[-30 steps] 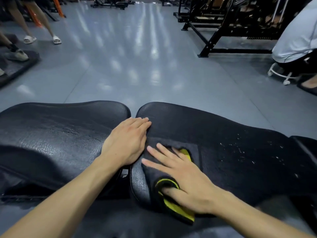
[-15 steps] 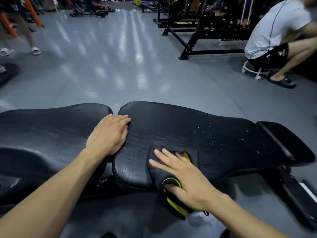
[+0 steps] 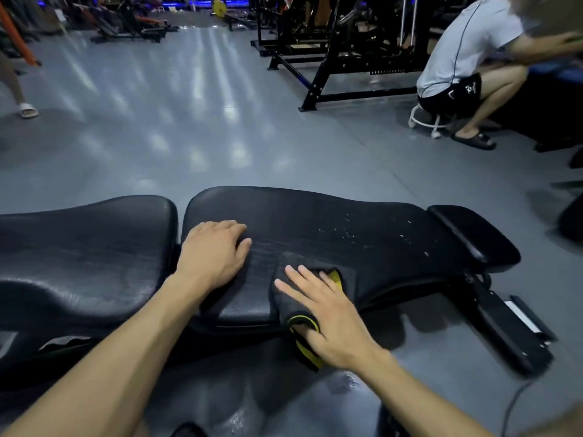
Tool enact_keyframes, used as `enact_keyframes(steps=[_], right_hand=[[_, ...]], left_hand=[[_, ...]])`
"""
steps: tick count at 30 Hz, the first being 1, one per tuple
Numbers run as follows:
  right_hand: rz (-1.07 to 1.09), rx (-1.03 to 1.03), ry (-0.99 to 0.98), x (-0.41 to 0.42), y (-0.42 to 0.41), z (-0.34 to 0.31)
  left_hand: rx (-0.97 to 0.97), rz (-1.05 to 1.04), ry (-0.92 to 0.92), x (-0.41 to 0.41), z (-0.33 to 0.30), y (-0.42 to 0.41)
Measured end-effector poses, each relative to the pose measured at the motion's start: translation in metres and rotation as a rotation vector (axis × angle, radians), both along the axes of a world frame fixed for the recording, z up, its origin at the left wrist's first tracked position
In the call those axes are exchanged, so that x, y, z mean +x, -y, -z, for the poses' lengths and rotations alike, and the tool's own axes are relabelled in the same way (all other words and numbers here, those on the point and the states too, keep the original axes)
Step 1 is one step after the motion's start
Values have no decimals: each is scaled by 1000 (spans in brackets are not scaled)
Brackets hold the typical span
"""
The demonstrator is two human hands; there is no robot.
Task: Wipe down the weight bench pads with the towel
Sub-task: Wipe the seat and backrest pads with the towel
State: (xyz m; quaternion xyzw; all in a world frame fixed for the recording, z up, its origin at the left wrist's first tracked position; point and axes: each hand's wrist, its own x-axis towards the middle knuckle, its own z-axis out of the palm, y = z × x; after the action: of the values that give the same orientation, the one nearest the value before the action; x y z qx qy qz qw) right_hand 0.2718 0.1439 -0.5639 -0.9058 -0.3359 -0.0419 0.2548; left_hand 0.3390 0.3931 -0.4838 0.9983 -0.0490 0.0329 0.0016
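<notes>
Dark towel — flat on black pad

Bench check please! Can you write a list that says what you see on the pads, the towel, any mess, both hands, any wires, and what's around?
Surface: long black bench pad, worn and creased, beside a second black pad on the left, a narrow gap between them.
Job's things: dark towel with yellow trim, draped over the long pad's near edge.
Clutter: pale specks scattered on the long pad, right of the towel.
Grippers: left hand rests flat on the long pad; right hand presses flat on the towel, fingers straight.
Cables: one thin cable on the floor at lower right.
Surroundings: grey gym floor, black rack, a person crouching on a small white stool.
</notes>
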Motion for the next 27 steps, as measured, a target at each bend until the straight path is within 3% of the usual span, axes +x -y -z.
enact_keyframes(steps=[2,5,8,10,12,16,18,22,24,27], right_hand=[[21,37,-14,10,34,3],[361,184,-72,31,75,10],[687,217,-83,30,55,17],[662,184,-30,13,21,18],[472,178,-13,-12,-9,17],[229,223,-85,-24,5,9],[331,270,-178,-7,28,6],[897,339,-468,34,72,-9],[883,237,-381,35,56,-9],[544,130,-119,9,11,2]], left_hand=[[-44,25,1,-12,1,12],[-84,74,14,-29,-3,5],[-117,54,-40,-38,-4,-4],[-132,47,-87,-38,-2,1],[-129,68,-111,-36,0,12],[-140,118,-120,-33,4,30],[-145,130,-119,-34,4,30],[-146,105,-107,-36,5,14],[-120,100,-98,-32,8,6],[-88,100,-85,-22,13,6]])
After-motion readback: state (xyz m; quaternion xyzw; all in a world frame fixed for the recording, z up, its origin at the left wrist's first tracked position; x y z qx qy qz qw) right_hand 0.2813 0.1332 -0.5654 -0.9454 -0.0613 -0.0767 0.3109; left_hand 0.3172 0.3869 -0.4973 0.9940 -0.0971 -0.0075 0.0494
